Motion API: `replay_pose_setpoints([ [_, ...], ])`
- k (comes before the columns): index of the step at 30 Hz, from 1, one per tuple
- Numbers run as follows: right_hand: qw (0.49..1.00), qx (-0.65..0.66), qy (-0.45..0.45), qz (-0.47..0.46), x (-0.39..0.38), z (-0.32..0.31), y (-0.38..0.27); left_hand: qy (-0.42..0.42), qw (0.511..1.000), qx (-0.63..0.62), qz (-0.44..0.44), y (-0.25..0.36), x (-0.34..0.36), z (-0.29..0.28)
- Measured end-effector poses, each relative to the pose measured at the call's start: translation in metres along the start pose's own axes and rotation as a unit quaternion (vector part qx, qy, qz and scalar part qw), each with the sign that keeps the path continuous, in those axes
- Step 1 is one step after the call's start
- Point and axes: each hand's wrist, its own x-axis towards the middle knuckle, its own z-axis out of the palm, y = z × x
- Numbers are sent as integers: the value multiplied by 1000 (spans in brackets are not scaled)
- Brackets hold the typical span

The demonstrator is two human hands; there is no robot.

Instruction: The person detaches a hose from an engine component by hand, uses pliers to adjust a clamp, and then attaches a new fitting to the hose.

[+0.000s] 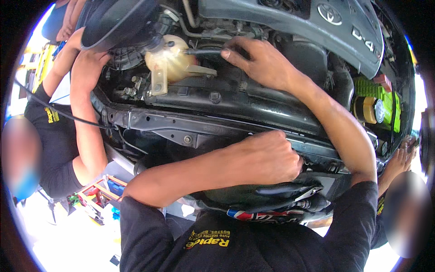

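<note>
Over the engine bay, my right hand (260,61) has its thumb and forefinger closed about a black hose (209,53). The hose runs left to a cream plastic reservoir (171,63) with a bright spot of light on it. Below, my left hand (274,156) lies across the dark front crossmember (158,122), knuckles to the right. Its fingers are curled into a fist, and whatever they may hold is hidden beneath them.
A grey engine cover (290,18) spans the back. A co-worker's hands (88,63) reach in at left beside a large black duct (118,22). Another person's hand (403,154) touches the right edge. A yellow-and-black round canister (366,110) sits by a green box (383,97).
</note>
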Motion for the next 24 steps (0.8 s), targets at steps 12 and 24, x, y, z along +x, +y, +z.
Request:
replay_pose_setpoints([
  [12, 993, -102, -53, -30, 56, 33, -35, 44, 999, 14, 23, -3, -1, 2],
  [24, 901, 295, -271, 164, 70, 12, -24, 84, 996, -11, 22, -1, -2, 10],
])
